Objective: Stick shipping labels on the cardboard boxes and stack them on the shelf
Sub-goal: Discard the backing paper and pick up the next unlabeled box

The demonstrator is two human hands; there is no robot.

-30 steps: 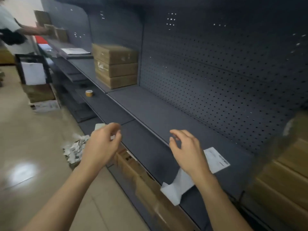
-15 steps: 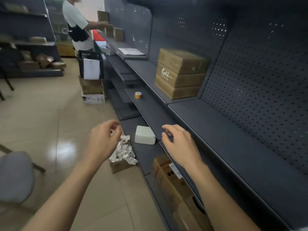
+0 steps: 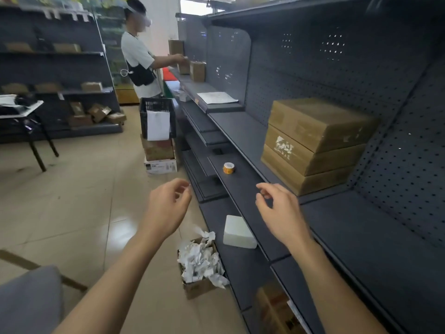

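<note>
Bottom cardboard box [image 3: 273, 307] blurry, half-hidden.

The head has swung left along the shelving. The printed label sheet that lay under the right hand [image 3: 280, 213] a second ago has dropped out of view, and so has the blurred carton pile at 4 o'clock. The stack of three cardboard boxes [image 3: 317, 145], then far off at 11 o'clock, now sits close at 3 o'clock. The tape roll [image 3: 228, 168] has drifted from 10 o'clock to dead centre. The white block [image 3: 238, 232] lies uncovered at 6 o'clock, with the carton of crumpled paper [image 3: 201, 263] just below it. The left hand [image 3: 168, 208], which covered both before, now hangs over floor tile. The other person [image 3: 140, 66], cut off at 10 o'clock before, shows at 11 o'clock. A grey chair seat [image 3: 29, 300] has entered at 8 o'clock.
</note>
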